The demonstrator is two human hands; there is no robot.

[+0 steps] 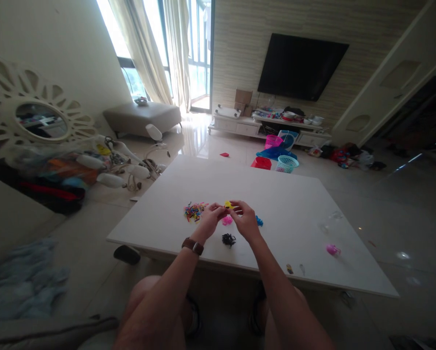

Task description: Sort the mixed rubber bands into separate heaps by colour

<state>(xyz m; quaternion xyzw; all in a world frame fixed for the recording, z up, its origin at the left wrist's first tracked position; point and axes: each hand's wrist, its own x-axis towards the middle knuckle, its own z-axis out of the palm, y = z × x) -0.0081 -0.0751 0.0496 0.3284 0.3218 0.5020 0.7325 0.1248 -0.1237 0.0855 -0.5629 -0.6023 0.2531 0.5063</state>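
Observation:
Over the middle of the table, my left hand [213, 214] and my right hand [244, 217] meet at the fingertips. Between them is a small bright yellow piece [228, 204], its kind too small to make out; the right thumb and fingers grip it. The left fingers are pinched at its near edge, and what they hold is hidden. Beside the left hand lies a heap of small multicoloured pieces [194, 212]. Below the hands are a pink cluster [227, 220] and a black stringy bundle [228, 239]. A blue cluster [259, 221] shows partly behind the right hand.
On the right of the white table [287, 204] sit a pink object [333, 250] and faint clear items [335, 215]. Two small items, one a yellow-and-dark piece [289, 269], lie near the front edge. Beyond the table stand a red basket [261, 163] and a light-blue basket [287, 164].

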